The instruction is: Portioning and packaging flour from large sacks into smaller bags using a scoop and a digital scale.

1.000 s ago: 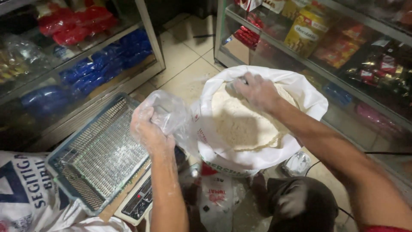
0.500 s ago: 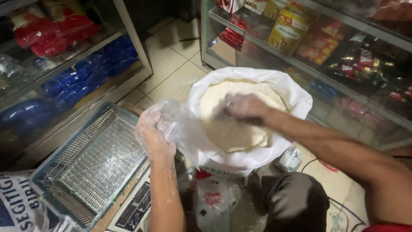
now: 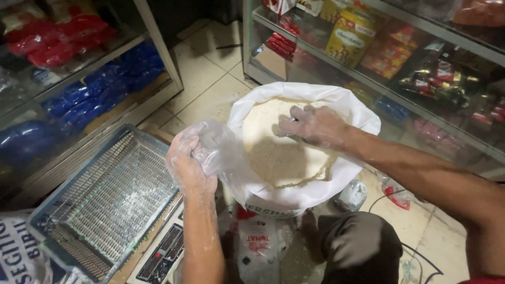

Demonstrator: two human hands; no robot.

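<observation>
Well left of the sack (image 3: 363,113), and unchanged from a second ago: a grey mesh basket (image 3: 100,200) resting on a scale (image 3: 163,252).

Just left of the sack: the left hand (image 3: 187,168), dusted white, closed tight round the gathered neck of a clear plastic bag (image 3: 221,150). Drawn nearer than a second ago, with the bag now touching the sack's left rim instead of hanging apart from it.

At the sack itself: white, rim rolled down, standing open on the tiled floor, about half full of a pale, fine-grained heap (image 3: 273,152), dipped in the middle and banked up the near wall.

Inside the sack, toward its far right rim: the right hand (image 3: 315,126), also powdery, sunk from the top edge down to just above the heap. Fingers bent and loosely curled, palm down; impossible to tell whether gripping a scoop, a handful, or nothing.

Judging by that: bag and hand brought together over the heap, the bag looking empty.
</observation>
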